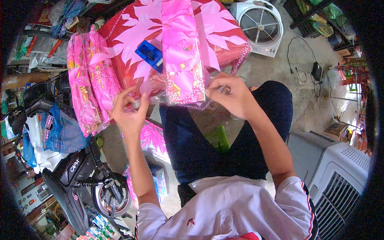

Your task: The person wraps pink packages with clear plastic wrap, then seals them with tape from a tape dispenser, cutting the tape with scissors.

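Its far end cut off from view, a long, pink floral package in clear plastic lies between the person's right hand, fingertips close together at its near corner, and loosely curled left hand. Whether either grips anything, I cannot tell.

The pink package looks smooth, glossy, plastic-wrapped.

Looked like a small shop, hazy at the edges: crammed with packaged goods, shared with a parked motorbike, floored in bare concrete.
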### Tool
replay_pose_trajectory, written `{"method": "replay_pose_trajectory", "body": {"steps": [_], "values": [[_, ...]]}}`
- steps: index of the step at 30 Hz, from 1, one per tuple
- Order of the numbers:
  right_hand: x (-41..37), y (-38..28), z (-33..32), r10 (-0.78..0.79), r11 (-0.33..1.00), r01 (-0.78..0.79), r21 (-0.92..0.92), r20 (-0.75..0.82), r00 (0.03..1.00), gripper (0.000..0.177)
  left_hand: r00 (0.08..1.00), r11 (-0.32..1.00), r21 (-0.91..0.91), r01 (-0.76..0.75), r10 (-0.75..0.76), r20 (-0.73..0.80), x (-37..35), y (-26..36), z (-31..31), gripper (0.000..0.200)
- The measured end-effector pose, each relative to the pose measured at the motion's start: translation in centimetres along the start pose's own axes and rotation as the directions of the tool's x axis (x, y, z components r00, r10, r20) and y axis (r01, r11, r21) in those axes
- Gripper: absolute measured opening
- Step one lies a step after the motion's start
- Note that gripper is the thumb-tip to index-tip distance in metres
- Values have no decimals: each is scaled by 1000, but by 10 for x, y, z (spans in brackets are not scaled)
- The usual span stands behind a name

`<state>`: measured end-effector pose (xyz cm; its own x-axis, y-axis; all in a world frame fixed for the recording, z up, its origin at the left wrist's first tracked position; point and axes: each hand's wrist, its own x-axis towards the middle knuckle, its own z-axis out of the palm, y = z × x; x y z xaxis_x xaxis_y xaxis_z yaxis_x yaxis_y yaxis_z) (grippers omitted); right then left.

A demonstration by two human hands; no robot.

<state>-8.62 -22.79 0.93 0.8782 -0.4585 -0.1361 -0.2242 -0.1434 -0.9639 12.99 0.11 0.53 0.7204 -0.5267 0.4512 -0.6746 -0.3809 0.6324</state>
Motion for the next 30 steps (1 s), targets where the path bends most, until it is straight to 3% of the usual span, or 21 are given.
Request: {"method": "replay_pose_trajectory", "body": {"steps": [2, 5, 8, 14, 26, 30], "values": [[-1, 0, 0, 23, 1000, -23, 18, 5, 1000, 15, 995, 994, -47, 102, -101, 7, -2, 0, 2, 31], [-1, 0, 0, 13, 1000, -13, 5, -1, 1000, 14, 1000, 1000, -12, -19, 19, -6, -3, -6, 4, 26], [-1, 1, 1, 18, 1000, -18, -1, -7, 1000, 15, 1000, 1000, -18, 19, -19, 7, -4, -6, 4, 27], [-2, 2, 2, 24, 1000, -24, 4, -7, 1000, 16, 999, 999, 23, -43, 43, -20, -6, -11, 10, 27], [-2, 3, 2, 77, 993, -79, 88, 30, 997, 20, 995, 995, 15, 99, -99, -6, -20, 3, 22, 23], [-3, 3, -1, 76, 996, -77, 52, 24, 997, 23, 999, 996, 68, 51, -51, 5, -22, 13, 23, 22]]}}
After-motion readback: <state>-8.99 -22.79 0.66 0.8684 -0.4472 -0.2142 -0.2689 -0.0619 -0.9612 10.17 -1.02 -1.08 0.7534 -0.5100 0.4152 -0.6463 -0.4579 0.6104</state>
